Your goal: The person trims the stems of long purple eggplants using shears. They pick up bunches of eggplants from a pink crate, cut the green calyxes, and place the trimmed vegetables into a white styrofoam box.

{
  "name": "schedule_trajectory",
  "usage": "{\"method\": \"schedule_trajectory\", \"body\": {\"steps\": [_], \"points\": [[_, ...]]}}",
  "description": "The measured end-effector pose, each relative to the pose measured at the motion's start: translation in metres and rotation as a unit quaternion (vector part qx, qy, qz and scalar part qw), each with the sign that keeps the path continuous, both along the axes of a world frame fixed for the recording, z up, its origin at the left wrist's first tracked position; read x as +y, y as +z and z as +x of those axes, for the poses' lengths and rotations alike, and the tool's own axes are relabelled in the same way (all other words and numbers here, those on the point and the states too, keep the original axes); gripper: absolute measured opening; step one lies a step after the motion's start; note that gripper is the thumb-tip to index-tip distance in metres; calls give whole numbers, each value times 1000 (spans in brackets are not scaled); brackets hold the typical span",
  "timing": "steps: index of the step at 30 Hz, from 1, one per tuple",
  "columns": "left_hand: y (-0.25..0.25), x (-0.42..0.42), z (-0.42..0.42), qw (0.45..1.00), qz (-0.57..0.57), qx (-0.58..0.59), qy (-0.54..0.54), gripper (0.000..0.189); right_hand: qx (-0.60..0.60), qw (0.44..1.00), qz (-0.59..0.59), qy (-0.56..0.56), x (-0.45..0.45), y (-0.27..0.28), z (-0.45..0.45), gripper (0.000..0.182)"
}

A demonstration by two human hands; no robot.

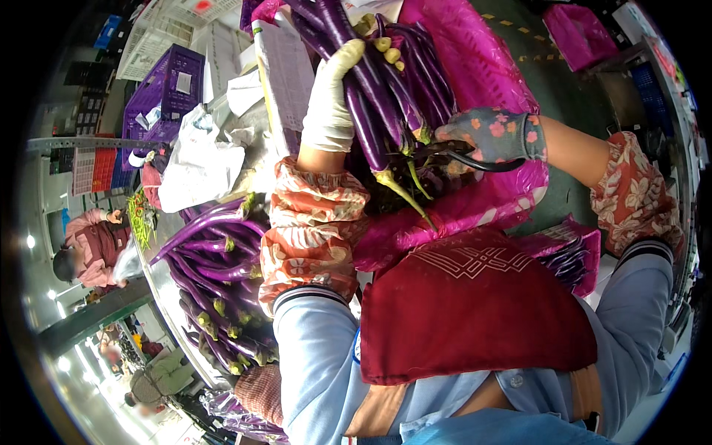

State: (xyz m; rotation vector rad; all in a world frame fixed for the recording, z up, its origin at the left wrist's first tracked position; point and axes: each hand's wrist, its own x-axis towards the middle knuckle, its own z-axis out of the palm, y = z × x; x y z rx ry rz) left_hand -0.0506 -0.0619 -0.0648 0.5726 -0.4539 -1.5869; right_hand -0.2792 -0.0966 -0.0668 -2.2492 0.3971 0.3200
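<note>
My left hand (334, 94), in a white glove, grips several long purple eggplants (364, 122) over a crate lined with pink plastic (495, 67). My right hand (484, 136), in a dark glove with a flower pattern, is closed around black-handled scissors or shears (489, 163). Their blades are at the stem ends of the held bunch, where a long green stem (409, 194) hangs down; whether they touch a stem cannot be told. More eggplants (425, 67) lie in the crate beyond the bunch, with pale cut stem ends among them.
A heap of eggplants (217, 272) lies on the metal table left of my arm, near a white plastic bag (200, 161) and a purple crate (167, 92). Green peppers (142, 219) lie farther left. A pink-lined crate (573, 256) stands low at right. Other people (97, 247) are at far left.
</note>
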Motion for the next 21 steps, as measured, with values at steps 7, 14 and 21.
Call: {"method": "schedule_trajectory", "body": {"steps": [7,14,21], "points": [[-9,-10,0,945,-55,-299,122,15,33,991,-125,-20,4,6,-8,34],[-18,-14,5,926,-96,-335,142,21,-14,999,-40,-22,-21,-9,-43,44],[-21,-19,-17,887,-154,-391,189,26,216,969,-32,117,-20,16,26,57]]}}
